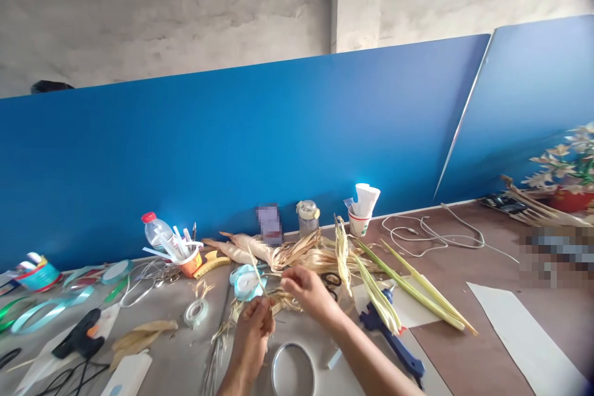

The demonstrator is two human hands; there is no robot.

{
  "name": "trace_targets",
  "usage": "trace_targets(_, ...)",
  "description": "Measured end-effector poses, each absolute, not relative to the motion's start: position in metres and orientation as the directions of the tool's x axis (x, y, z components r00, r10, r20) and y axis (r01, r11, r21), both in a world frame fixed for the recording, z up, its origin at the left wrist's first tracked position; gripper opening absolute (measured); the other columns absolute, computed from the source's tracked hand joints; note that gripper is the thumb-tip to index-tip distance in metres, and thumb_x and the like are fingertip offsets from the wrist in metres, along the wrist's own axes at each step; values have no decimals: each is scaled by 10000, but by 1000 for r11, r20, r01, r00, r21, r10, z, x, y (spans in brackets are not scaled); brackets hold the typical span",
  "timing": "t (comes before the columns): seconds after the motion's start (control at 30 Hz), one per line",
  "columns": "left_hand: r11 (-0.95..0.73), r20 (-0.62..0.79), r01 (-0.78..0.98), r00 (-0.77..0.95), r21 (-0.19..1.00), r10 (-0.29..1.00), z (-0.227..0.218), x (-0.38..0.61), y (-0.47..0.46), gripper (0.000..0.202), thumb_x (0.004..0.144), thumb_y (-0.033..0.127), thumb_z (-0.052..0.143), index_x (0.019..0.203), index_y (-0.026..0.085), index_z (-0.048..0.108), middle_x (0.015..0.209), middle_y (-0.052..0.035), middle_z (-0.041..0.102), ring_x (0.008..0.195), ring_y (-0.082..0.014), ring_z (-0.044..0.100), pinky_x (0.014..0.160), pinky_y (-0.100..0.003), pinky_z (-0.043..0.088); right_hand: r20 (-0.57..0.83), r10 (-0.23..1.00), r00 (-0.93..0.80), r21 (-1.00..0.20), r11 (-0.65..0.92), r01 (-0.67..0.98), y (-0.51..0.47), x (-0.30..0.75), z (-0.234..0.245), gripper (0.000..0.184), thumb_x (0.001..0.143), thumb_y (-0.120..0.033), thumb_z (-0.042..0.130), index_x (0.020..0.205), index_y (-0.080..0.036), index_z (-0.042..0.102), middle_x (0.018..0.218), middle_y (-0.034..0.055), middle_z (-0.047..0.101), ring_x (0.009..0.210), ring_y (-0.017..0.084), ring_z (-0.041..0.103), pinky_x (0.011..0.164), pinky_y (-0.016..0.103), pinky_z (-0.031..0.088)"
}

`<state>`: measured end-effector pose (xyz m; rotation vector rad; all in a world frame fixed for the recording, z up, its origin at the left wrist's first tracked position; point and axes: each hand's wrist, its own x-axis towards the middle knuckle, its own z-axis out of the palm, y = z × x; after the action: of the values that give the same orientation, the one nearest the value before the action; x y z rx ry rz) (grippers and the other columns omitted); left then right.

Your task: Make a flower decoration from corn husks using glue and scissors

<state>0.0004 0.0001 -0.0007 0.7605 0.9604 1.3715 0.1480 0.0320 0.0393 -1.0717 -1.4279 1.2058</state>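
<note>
Gripping a strip [255,268] in the left hand [257,320], with the right hand [306,289] curled nearby, unclear whether around anything, and with husks [297,253] loose, ring [293,344] bare on the bench [492,272].

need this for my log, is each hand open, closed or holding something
Left hand: closed, holding a thin strip.
Right hand: curled, can't tell if holding anything.

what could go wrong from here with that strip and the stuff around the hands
The thin pale strip in the left hand looks dry, so it might split or snap if bent sharply. The right forearm passes close to the blue glue gun and could bump it; whether it is hot cannot be told.
</note>
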Motion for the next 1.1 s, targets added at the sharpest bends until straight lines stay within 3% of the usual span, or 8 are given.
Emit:
trace_targets(0.13,90,-99,-268,-22,959,995,-7,6,-3,356,664,472,670,558,157,541,412,89,289,412,-51,200,426,-210,171,32,971,-236,-999,30,-12,22,124,33,41,646,-165,537,637,-145,572,561,-20,561,540,104,482,542,209,365)
trace_targets(0.3,62,-63,-154,0,986,998,-9,7,-5,351,715,497,600,619,159,592,435,72,320,426,-68,219,434,-228,168,9,953,-303,-997,-15,-75,25,126,28,114,652,-171,514,543,-143,535,514,-27,507,498,85,432,512,198,339)
trace_targets(0.4,29,-47,-180,-94,983,995,-7,5,-4,351,701,505,610,623,164,578,440,78,311,430,-69,235,429,-218,195,38,971,-238,-988,72,138,24,128,29,119,661,-176,518,545,-151,529,513,-30,492,501,89,420,495,197,304)
trace_targets(0.5,-20,-24,-269,-159,963,987,-5,2,-2,334,676,490,644,762,170,601,453,98,283,428,-63,224,431,-204,213,113,980,-165,-900,171,402,20,126,28,108,658,-145,511,552,-160,529,533,-23,502,519,97,429,499,205,275)
trace_targets(0.63,-47,-1,-282,-165,958,986,-4,-1,0,299,654,447,682,724,177,573,469,98,286,428,-60,228,429,-204,200,198,963,-183,-801,267,537,14,123,26,105,658,-104,500,589,-160,557,629,12,562,589,117,481,548,210,305)
trace_targets(0.83,-27,-32,-334,-170,942,985,-10,-3,2,294,655,401,703,633,163,531,482,89,336,430,-45,230,427,-197,176,146,958,-246,-885,237,401,15,123,35,42,635,-149,586,675,-152,599,632,-15,531,580,105,457,542,197,315)
trace_targets(1.0,11,-56,-416,-97,909,994,-8,-2,1,286,662,374,711,626,149,539,470,94,311,426,-36,211,425,-191,180,70,961,-268,-935,157,319,17,126,36,145,640,-130,522,501,-155,488,486,-53,392,502,82,363,479,196,251)
trace_targets(1.1,9,-61,-460,-97,888,993,-4,0,1,292,652,358,727,614,150,526,458,103,282,420,-31,187,417,-184,181,95,964,-248,-966,149,212,19,126,32,118,636,-132,489,523,-161,472,504,-50,412,512,83,365,485,197,264)
